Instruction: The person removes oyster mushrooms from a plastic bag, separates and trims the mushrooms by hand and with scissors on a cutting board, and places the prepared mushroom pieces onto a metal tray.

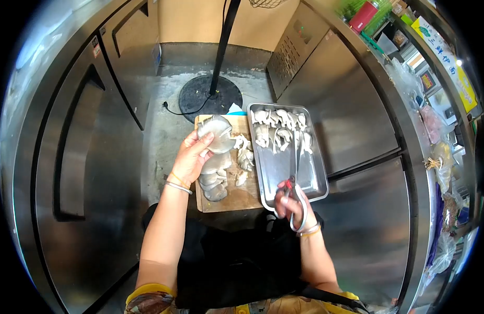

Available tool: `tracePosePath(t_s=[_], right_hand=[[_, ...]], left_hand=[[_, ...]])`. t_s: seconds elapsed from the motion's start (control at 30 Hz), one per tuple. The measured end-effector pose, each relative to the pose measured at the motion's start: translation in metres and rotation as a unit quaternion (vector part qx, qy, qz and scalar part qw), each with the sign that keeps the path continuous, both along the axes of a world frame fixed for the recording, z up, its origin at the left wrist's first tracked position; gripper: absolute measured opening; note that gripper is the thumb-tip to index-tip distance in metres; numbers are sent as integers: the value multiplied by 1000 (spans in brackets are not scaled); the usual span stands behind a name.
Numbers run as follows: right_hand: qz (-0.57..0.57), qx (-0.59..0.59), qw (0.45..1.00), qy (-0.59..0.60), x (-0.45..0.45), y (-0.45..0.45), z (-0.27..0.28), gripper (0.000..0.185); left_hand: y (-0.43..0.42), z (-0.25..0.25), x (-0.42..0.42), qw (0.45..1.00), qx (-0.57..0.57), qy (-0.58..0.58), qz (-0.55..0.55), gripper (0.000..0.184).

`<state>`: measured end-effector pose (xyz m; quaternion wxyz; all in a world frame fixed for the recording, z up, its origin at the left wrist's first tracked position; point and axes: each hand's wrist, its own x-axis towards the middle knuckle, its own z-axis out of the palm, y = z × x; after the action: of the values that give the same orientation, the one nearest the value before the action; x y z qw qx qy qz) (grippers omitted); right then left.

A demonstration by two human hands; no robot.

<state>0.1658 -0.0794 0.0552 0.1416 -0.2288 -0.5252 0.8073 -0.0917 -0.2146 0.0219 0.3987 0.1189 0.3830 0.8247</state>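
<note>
Head view | your left hand (188, 158) pinches a grey mushroom (217, 129) between thumb and fingers, above the wooden board (246, 200) | your right hand (290, 202) curls round the scissors (290, 182) handles, blades over the metal tray (316, 177) | mushroom likely light, soft, easily torn: grip near the stem, sparing thin cap rims
</note>
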Motion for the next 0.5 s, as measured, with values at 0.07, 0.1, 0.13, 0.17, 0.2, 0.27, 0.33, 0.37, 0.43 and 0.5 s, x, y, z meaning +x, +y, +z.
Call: tracePosePath(t_s=[0.07,0.1,0.13,0.17,0.2,0.27,0.33,0.37,0.43,0.5], right_hand=[[53,77,996,-2,-23,7,8,35],[60,93,993,-35,-35,7,10,34],[46,99,993,-33,-49,6,4,34],[57,106,992,-45,-62,6,6,34],[70,113,990,-56,-71,4,6,34],[63,136,989,-4,-81,7,-10,35],[124,166,978,-30,-79,10,-13,37],[135,167,975,-50,-76,11,-13,36],[152,130,978,-66,-67,16,-5,35],[167,109,977,-69,-59,21,-9,32]], left_hand=[[3,3,2,1000,7,-10,-7,22],[5,5,4,1000,8,2,6,23],[7,7,6,1000,10,16,18,24],[9,9,8,1000,6,21,16,24],[11,10,11,1000,5,11,15,25],[13,10,12,1000,-1,4,18,25],[11,7,12,999,-25,30,-22,26],[9,9,12,998,-28,43,-39,26],[4,9,9,996,-38,54,-52,26],[-2,10,7,993,-48,78,-69,25]])
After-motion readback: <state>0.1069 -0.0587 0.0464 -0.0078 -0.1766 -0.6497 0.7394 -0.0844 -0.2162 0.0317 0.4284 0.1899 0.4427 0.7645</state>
